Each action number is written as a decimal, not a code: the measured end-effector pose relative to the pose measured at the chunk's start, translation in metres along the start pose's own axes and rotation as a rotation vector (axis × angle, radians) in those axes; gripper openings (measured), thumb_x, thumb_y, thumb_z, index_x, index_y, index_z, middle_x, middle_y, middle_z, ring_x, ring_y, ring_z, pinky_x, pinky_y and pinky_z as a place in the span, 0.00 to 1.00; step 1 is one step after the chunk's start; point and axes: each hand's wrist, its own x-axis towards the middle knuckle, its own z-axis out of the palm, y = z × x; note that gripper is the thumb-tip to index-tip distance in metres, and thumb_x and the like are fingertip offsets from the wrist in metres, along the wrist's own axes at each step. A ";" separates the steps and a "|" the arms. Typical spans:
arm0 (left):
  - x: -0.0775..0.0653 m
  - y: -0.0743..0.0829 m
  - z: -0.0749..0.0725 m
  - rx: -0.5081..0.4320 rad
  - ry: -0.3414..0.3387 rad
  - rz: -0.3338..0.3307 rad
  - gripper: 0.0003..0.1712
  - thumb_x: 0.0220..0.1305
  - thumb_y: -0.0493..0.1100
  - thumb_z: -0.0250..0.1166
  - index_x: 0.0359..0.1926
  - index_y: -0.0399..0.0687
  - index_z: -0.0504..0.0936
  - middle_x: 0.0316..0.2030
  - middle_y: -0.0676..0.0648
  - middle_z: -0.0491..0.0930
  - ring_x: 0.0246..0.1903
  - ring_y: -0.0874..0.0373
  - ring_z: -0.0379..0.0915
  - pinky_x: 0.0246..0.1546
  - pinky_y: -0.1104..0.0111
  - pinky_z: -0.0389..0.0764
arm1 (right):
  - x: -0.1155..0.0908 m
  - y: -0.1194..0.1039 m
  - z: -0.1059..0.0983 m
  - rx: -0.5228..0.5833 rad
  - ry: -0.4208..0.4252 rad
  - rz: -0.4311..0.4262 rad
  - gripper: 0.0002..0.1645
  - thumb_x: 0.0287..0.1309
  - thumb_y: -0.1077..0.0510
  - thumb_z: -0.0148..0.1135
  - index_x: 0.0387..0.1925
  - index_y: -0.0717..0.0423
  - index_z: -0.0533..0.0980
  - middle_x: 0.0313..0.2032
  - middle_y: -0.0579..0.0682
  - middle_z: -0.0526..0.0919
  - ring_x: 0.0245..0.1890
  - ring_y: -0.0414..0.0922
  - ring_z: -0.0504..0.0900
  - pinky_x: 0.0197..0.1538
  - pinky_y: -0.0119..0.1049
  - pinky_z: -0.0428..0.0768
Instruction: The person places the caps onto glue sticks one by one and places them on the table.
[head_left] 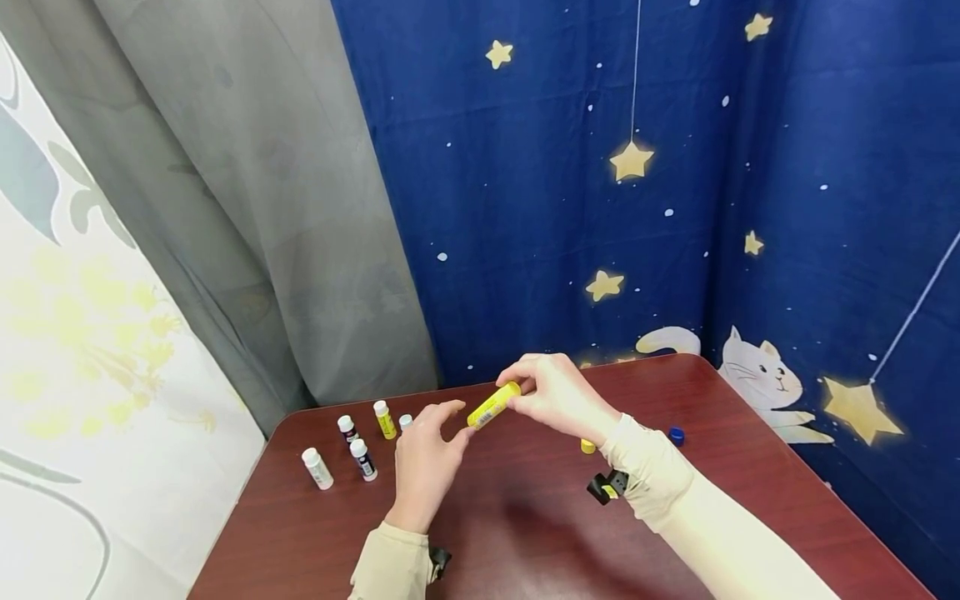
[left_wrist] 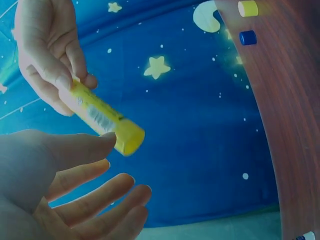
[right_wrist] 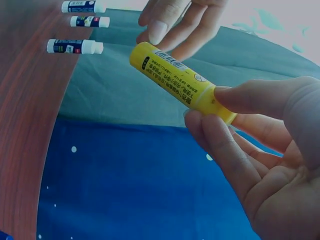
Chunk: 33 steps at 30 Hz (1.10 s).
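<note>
A yellow glue stick with a printed label and barcode is held slantwise above the table. My right hand pinches one end of it between thumb and fingertips. At the other end is my left hand, its fingers spread and the thumb tip right at the tube in the left wrist view. On the table beyond the left hand stand several tubes with white tops: a white one, a dark blue one, another dark one and a yellow one. A pale top shows partly behind the left hand.
A yellow cap, partly covered by the right wrist, and a blue cap lie on the right side of the dark red table. Behind the table's far edge hang a grey curtain and a blue starry curtain.
</note>
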 end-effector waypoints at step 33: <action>0.016 -0.056 -0.010 0.039 0.105 -0.119 0.19 0.53 0.42 0.78 0.48 0.49 0.88 0.40 0.47 0.87 0.36 0.51 0.83 0.33 0.53 0.79 | -0.019 0.040 -0.036 -0.116 0.055 0.119 0.12 0.54 0.63 0.71 0.40 0.46 0.86 0.37 0.41 0.84 0.31 0.38 0.81 0.35 0.34 0.82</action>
